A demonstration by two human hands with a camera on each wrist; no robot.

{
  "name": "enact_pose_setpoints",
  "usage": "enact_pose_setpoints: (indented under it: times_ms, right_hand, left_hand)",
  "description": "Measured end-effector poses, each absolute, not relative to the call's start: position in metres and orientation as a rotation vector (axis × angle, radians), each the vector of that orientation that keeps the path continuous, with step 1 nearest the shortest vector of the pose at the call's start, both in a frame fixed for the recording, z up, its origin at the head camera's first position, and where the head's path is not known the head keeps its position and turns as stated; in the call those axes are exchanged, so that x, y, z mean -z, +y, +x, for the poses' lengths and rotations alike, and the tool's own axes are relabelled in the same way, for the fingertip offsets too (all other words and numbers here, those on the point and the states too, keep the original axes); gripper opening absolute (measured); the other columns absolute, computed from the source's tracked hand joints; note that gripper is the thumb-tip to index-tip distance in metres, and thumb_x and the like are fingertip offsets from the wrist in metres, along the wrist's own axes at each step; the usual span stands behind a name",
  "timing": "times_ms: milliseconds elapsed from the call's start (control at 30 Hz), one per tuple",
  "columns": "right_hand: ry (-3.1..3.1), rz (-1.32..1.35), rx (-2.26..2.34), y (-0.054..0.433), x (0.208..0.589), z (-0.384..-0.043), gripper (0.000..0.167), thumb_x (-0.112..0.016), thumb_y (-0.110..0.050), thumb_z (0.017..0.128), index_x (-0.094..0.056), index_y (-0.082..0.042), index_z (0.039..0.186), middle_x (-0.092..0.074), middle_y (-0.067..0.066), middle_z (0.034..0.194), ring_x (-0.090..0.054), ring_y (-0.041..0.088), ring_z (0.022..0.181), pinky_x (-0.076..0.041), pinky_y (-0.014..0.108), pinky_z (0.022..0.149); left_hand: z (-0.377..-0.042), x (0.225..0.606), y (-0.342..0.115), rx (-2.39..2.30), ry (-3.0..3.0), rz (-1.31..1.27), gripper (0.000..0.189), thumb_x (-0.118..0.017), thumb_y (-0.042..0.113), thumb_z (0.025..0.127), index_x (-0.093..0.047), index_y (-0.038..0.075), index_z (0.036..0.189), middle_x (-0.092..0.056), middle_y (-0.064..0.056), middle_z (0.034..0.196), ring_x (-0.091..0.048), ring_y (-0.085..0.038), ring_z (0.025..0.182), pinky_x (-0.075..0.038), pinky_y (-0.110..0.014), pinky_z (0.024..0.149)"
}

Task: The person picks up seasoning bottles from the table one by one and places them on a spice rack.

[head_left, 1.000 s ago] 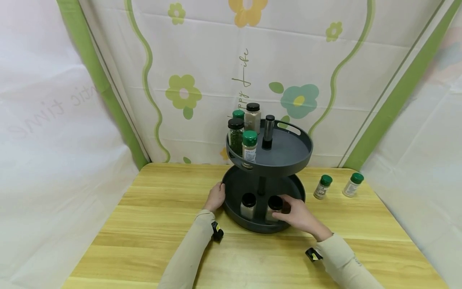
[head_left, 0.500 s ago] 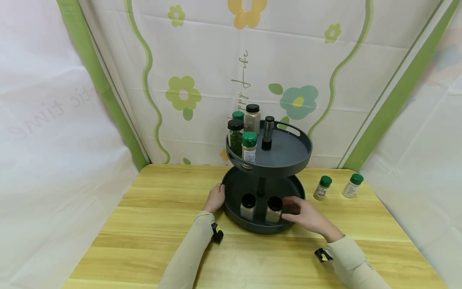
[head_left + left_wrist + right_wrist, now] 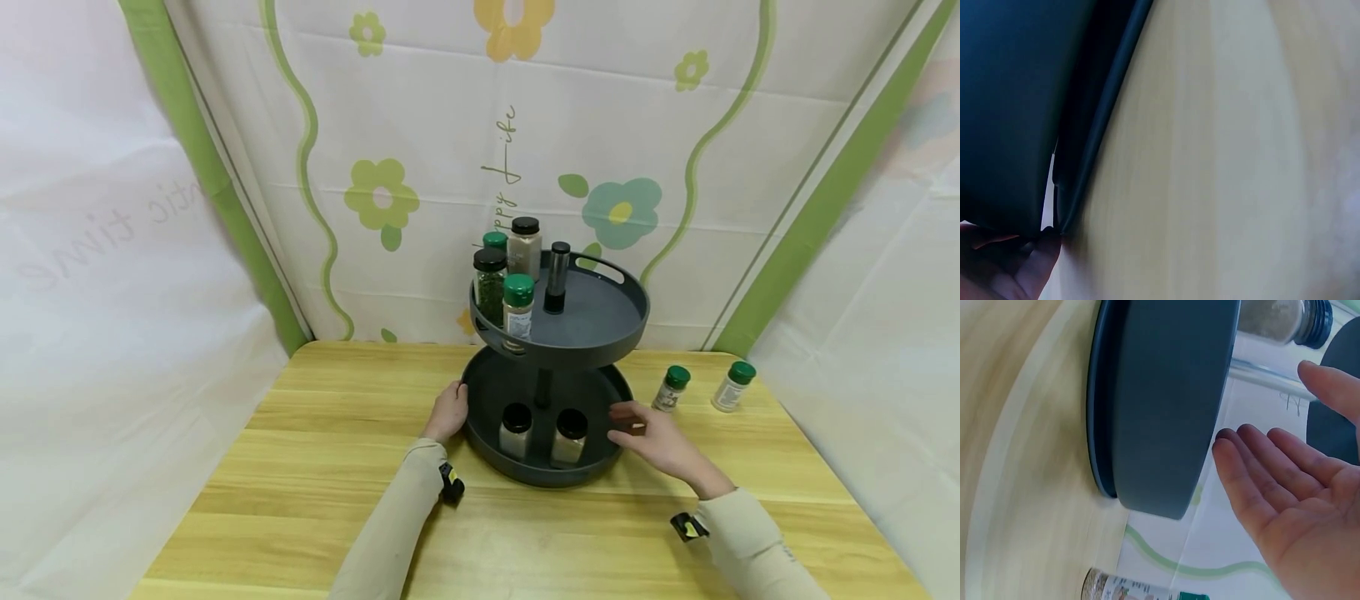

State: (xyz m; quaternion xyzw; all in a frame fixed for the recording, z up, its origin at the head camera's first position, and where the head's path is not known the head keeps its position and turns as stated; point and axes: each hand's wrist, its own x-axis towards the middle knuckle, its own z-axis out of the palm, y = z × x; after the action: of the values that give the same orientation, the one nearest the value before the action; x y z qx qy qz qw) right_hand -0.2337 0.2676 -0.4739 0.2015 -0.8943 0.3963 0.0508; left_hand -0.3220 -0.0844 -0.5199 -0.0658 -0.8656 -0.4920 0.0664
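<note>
A dark grey two-tier turning rack [image 3: 551, 477] stands on the wooden table. My left hand [image 3: 447, 411] holds the left rim of its lower tier, thumb and fingers at the edge in the left wrist view. Two black-capped spice jars, one left [image 3: 515, 442] and one right [image 3: 567, 450], stand upright at the front of that tier. My right hand [image 3: 660, 439] is at the tier's right rim, apart from the right jar. In the right wrist view, that hand [image 3: 1300, 494] has its fingers loosely extended and holds nothing; a jar [image 3: 1272, 320] shows above.
On the upper tier [image 3: 592, 312], several spice jars with green or black caps crowd the left side, including a front green-capped one [image 3: 518, 312]. Two green-capped jars, one nearer [image 3: 672, 390] and one farther right [image 3: 732, 387], stand on the table [image 3: 337, 467]. A patterned curtain [image 3: 420, 108] hangs behind.
My right hand has let go of the right black-capped jar and drawn away to the right. The jar stays on the lower tier; my left hand stays at the rim.
</note>
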Motion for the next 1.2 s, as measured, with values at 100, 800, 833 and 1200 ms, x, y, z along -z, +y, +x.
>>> enact_pose_setpoints:
  times_ms: [100,800,833,1200]
  right_hand:
    - [-2.700,0.601,-1.182,0.274,0.473,-0.236,0.042,-0.066,-0.020,0.091,-0.055,0.006,0.122,-0.060,0.021,0.115,-0.061,0.032,0.101,-0.053,0.036,0.079]
    - [-2.750,0.408,-1.021,0.320,0.471,-0.247,0.046,-0.062,-0.026,0.093,-0.055,0.008,0.123,-0.060,0.026,0.115,-0.060,0.040,0.101,-0.053,0.044,0.077]
    - [-2.755,0.399,-1.012,0.322,0.471,-0.247,0.046,-0.062,-0.027,0.093,-0.055,0.008,0.122,-0.060,0.025,0.115,-0.060,0.040,0.101,-0.053,0.044,0.076]
    - [-2.800,0.310,-0.973,0.338,0.474,-0.254,0.047,-0.059,-0.031,0.095,-0.056,0.007,0.122,-0.058,0.026,0.118,-0.056,0.042,0.105,-0.051,0.046,0.077]
  left_hand:
    - [-0.322,0.520,-0.084,1.495,-2.613,-0.189,0.036,-0.033,0.017,0.104,-0.053,-0.007,0.123,-0.057,-0.025,0.121,-0.053,-0.038,0.112,-0.042,-0.049,0.094]
    - [-0.323,0.522,-0.082,1.549,-2.628,-0.120,0.040,-0.032,0.020,0.105,-0.049,-0.005,0.131,-0.053,-0.023,0.128,-0.050,-0.036,0.118,-0.040,-0.047,0.098]
    - [-0.323,0.522,-0.082,1.548,-2.627,-0.117,0.040,-0.032,0.021,0.105,-0.049,-0.005,0.131,-0.053,-0.023,0.128,-0.050,-0.036,0.118,-0.040,-0.047,0.098]
    - [-0.323,0.522,-0.083,1.544,-2.628,-0.141,0.039,-0.032,0.020,0.105,-0.050,-0.006,0.128,-0.054,-0.024,0.126,-0.051,-0.037,0.116,-0.041,-0.048,0.097]
